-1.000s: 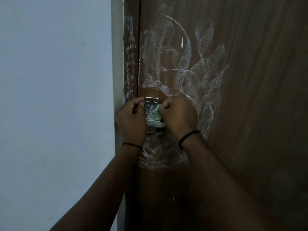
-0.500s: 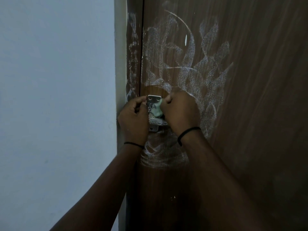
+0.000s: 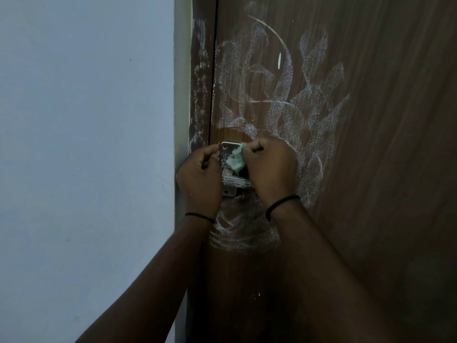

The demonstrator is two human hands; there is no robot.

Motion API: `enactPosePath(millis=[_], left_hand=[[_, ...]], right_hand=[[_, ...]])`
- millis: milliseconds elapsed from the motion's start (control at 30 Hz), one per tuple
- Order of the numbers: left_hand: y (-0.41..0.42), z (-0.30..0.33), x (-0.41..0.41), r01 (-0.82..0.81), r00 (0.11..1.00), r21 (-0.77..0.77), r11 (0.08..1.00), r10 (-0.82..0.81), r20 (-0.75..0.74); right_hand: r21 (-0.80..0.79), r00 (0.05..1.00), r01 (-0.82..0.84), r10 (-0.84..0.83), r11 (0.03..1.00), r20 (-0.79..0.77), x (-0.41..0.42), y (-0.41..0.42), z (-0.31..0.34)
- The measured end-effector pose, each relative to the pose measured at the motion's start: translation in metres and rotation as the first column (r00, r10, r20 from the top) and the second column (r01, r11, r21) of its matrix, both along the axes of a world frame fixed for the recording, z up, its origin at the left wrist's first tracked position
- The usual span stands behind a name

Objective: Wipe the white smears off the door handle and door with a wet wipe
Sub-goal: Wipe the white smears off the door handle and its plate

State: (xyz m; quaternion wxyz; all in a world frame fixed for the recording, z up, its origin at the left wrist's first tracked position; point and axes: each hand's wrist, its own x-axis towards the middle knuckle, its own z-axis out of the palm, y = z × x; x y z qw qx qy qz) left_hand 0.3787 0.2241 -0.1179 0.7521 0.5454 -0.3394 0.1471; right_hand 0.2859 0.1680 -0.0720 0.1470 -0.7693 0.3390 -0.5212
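Observation:
A brown wooden door (image 3: 371, 169) carries wide white smears (image 3: 284, 100) above the handle and a smeared patch (image 3: 242, 231) below it. The metal door handle plate (image 3: 228, 148) sits at the door's left edge, partly hidden by both hands. My right hand (image 3: 272, 172) grips a crumpled pale green wet wipe (image 3: 236, 160) and presses it against the plate. My left hand (image 3: 200, 177) has its fingers curled at the plate's left side, by the door edge; what it holds is hidden.
A pale blue-white wall (image 3: 86, 144) fills the left half. The door frame strip (image 3: 200, 82) between wall and door also bears white smears. A small area of wood just above the handle looks free of smears.
The right hand with the wipe has shifted slightly up the handle plate. The left hand stays in place beside it.

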Motion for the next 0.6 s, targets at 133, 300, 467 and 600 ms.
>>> enactPosePath(millis=[133, 300, 467, 600], left_hand=[[0.001, 0.000, -0.002, -0.027, 0.999, 0.012, 1.000, 0.027, 0.032], [0.000, -0.001, -0.002, -0.059, 0.997, 0.018, 0.998, 0.059, 0.043], [-0.001, 0.000, -0.004, -0.089, 0.992, 0.020, 0.996, 0.087, 0.090], [0.003, 0.005, -0.008, -0.143, 0.972, 0.012, 0.990, 0.138, 0.192]], right_hand=[[-0.007, 0.996, -0.037, 0.036, 0.999, -0.082, -0.001, -0.002, 0.001], [0.096, 0.959, -0.034, 0.059, 0.995, -0.275, -0.002, -0.009, 0.003], [-0.131, 0.990, -0.074, 0.089, 0.989, 0.111, 0.004, 0.000, -0.004], [-0.358, 0.981, -0.193, 0.193, 0.914, -0.035, 0.009, 0.001, 0.005]])
